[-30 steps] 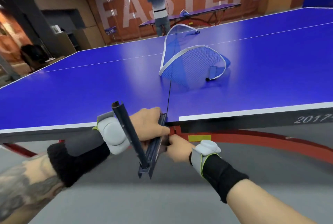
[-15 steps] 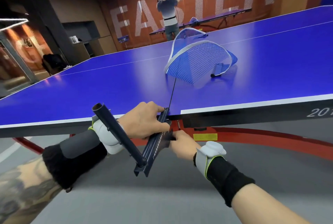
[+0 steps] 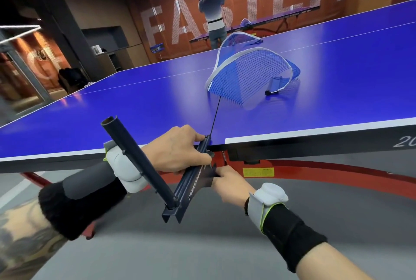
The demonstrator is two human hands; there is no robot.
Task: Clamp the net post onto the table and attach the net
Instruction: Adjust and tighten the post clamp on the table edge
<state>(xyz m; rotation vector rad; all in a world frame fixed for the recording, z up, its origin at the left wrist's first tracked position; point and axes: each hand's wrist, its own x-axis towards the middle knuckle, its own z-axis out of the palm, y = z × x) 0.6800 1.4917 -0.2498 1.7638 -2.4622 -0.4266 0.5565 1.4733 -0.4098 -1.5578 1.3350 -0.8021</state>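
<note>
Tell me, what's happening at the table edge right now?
Left hand gripping post bracket at table edge. Right hand underneath, on the clamp. Net crumpled on table, unattached. Nothing in the way.

We read "FASTER" in large white dotted capitals on the orange-brown back wall (image 3: 247,9); the tops of the last letters run out of view. On the dark side edge of the blue table (image 3: 315,144), white digits begin "20" and are cut off at the picture's right edge. A yellow label (image 3: 258,172) sits on the red frame under the table; its print is too small to read. White lettering runs along the dark clamp bracket (image 3: 193,186), illegible.
</note>
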